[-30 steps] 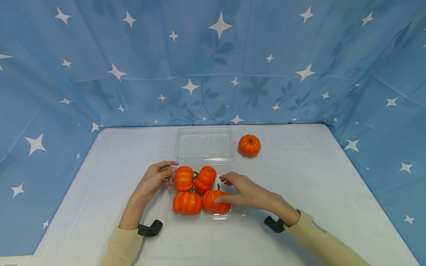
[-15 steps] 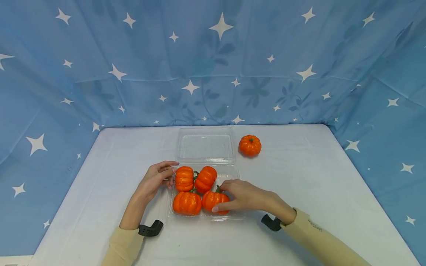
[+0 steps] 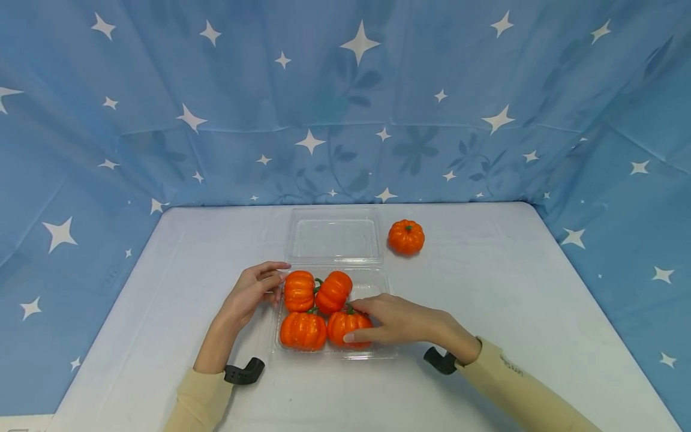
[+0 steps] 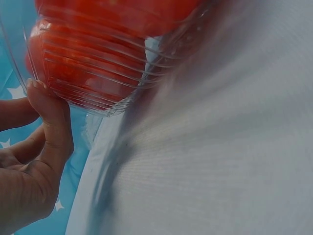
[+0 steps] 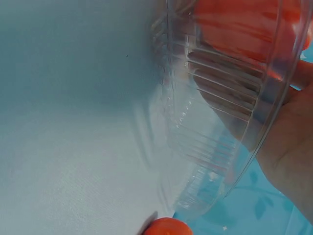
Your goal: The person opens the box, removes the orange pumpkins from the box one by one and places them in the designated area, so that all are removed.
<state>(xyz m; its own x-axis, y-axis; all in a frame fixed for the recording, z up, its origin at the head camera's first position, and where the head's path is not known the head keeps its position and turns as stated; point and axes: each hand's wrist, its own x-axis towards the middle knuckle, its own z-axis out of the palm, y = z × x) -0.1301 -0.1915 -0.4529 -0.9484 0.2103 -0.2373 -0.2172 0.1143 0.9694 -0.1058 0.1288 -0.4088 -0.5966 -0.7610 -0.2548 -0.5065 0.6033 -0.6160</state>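
Note:
A clear plastic clamshell container lies with several orange toy pumpkins in its tray. My right hand grips the front right pumpkin, its thumb on the near side and its fingers behind, by the green stem. In the right wrist view those fingers show through the ribbed wall. At the tray's left side my left hand holds the rim, fingertips right at the edge in the left wrist view. Beside it sit the back left pumpkin and front left pumpkin; another pumpkin leans at back centre.
The container's lid lies folded back behind the tray. One more pumpkin stands on the white table, right of the lid. A blue star-patterned curtain rises behind the table's far edge.
My right hand has moved slightly forward and left and closed onto the front right pumpkin, whose stem has shifted a little left. The left hand stays at the tray's rim.

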